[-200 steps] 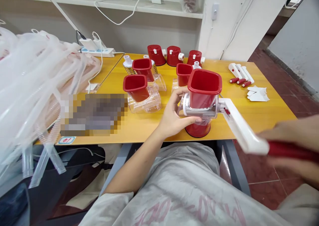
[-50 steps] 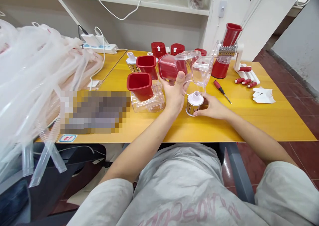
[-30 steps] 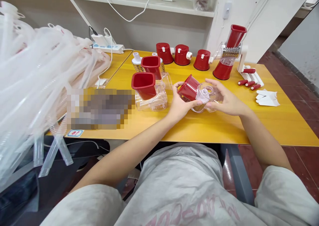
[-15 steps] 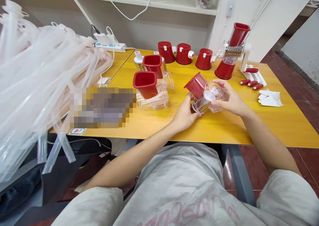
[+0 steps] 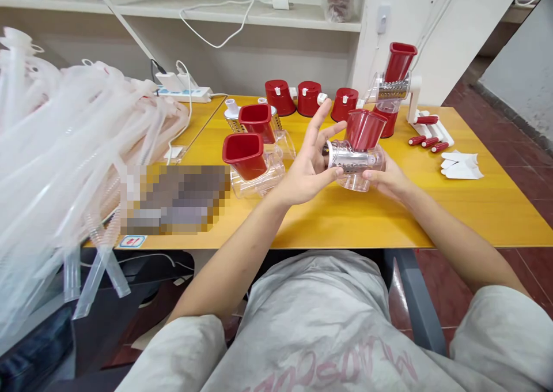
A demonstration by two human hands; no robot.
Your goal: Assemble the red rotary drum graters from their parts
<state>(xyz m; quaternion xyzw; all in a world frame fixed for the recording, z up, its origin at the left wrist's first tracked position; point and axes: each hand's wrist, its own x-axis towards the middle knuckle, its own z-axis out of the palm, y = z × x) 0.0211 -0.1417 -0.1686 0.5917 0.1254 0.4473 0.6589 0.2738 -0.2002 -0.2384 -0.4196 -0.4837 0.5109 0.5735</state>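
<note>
My right hand (image 5: 391, 178) grips the right end of a clear grater housing (image 5: 355, 181) with a red feed hopper (image 5: 365, 129) on top. Inside the housing lies a metal grater drum (image 5: 352, 158), held level above the table. My left hand (image 5: 305, 170) is at the drum's left end, its index finger and thumb stretched apart; its other fingers are partly hidden behind the drum. Left of it stand two more clear housings (image 5: 276, 176) with red hoppers (image 5: 244, 155). Behind these are metal drums (image 5: 233, 118) with white ends.
Red suction bases (image 5: 309, 99) line the table's back. An assembled rotary grater (image 5: 393, 86) stands at the back right, near red-handled cranks (image 5: 430, 142) and white pieces (image 5: 461, 165). A heap of clear plastic tubes (image 5: 86, 150) covers the left side. A power strip (image 5: 190, 95) lies behind.
The housing has turned from tilted to level, its hopper now pointing up. My left hand has let go of the hopper side and opened at the drum's end. My right hand keeps its hold.
</note>
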